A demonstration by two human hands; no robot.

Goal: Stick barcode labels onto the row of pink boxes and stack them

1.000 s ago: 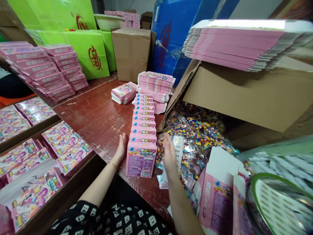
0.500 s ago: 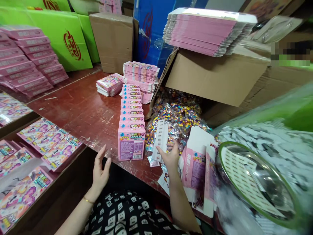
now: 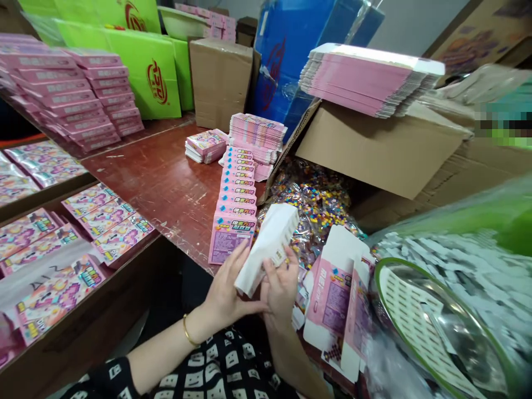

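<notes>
My right hand (image 3: pixel 280 285) pinches a folded white paper sheet (image 3: pixel 272 235) by its lower right edge, where small printed marks run in a row. Against the left side of that sheet lie the stretched fingers of my left hand (image 3: pixel 224 288), its thumb spread out below the paper toward my right wrist. Just beyond stands a row of pink printed boxes (image 3: pixel 230 244), one behind another. Clear bags of colourful small pieces (image 3: pixel 318 194) spill from a tilted cardboard carton (image 3: pixel 382 149) behind the sheet.
Opened pink boxes (image 3: pixel 332 288) lie to the right, beside a green-rimmed metal bowl (image 3: pixel 469 327) holding a printed white sheet. Flattened pink cartons (image 3: pixel 369 80) rest on the carton. Filled boxes (image 3: pixel 112 216) sit in a cardboard case at left, with pink stacks (image 3: pixel 70 100) behind.
My right hand has lifted the white paper sheet off the bags and brought it nearer. My left hand has moved right to meet it. The view has shifted left.
</notes>
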